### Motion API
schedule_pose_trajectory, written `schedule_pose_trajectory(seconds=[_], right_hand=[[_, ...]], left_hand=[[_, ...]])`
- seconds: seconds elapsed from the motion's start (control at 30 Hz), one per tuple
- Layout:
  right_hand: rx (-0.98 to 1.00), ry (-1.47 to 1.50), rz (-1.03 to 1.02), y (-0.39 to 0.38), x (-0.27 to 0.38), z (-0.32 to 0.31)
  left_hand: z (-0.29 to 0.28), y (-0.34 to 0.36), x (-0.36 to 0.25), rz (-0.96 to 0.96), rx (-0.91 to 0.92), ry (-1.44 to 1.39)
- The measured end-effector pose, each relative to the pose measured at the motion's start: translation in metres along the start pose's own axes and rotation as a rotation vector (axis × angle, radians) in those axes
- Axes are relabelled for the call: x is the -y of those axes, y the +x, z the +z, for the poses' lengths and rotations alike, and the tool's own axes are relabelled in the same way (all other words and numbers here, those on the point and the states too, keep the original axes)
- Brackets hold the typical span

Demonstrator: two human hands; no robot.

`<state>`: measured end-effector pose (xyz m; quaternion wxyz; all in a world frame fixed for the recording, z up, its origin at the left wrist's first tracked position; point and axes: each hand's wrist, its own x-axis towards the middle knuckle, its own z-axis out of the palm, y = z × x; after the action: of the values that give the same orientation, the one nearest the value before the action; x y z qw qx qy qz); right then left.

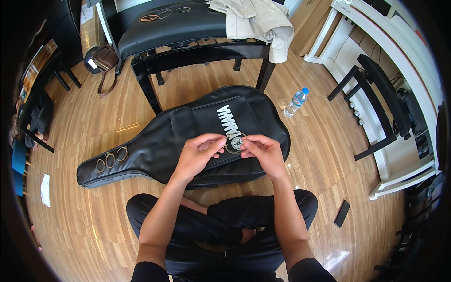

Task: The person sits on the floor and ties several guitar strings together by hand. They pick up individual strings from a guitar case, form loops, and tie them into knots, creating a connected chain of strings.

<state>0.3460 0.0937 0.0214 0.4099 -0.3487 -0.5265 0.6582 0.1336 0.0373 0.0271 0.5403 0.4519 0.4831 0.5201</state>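
Observation:
A thin coiled guitar string (233,153) is held up between my two hands, above the body of a black guitar gig bag (159,141). My left hand (199,154) pinches the left side of the coil with thumb and fingertips. On the other side, my right hand (266,154) pinches it in the same way. The bag lies flat on the floor before my crossed legs, its neck pointing left. Three more coiled strings (110,160) rest in a row on the narrow neck part.
Behind the bag stands a black padded bench (174,28) with wire coils (162,14) and a beige cloth (256,21) on it. A water bottle (296,102) stands to the right, and a phone (342,214) lies nearer. A white keyboard stand (329,28) and stool (385,94) are farther right.

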Motion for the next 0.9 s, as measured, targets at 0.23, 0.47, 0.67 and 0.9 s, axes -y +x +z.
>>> schedule_pose_trajectory(seconds=[0.23,0.47,0.67,0.9], right_hand=[[-0.003,-0.069,-0.01,0.0,-0.001,0.005],[0.019,-0.106,-0.014,0.001,-0.006,0.006],[-0.005,-0.085,-0.024,0.003,-0.006,0.004],[-0.179,-0.138,-0.072,0.007,-0.011,-0.001]], left_hand=[[-0.003,0.002,0.012,0.119,-0.035,0.153],[-0.006,0.002,0.01,0.013,-0.031,0.106],[-0.007,0.005,0.014,0.019,-0.027,0.054],[-0.033,0.026,0.034,-0.042,-0.207,0.112]])
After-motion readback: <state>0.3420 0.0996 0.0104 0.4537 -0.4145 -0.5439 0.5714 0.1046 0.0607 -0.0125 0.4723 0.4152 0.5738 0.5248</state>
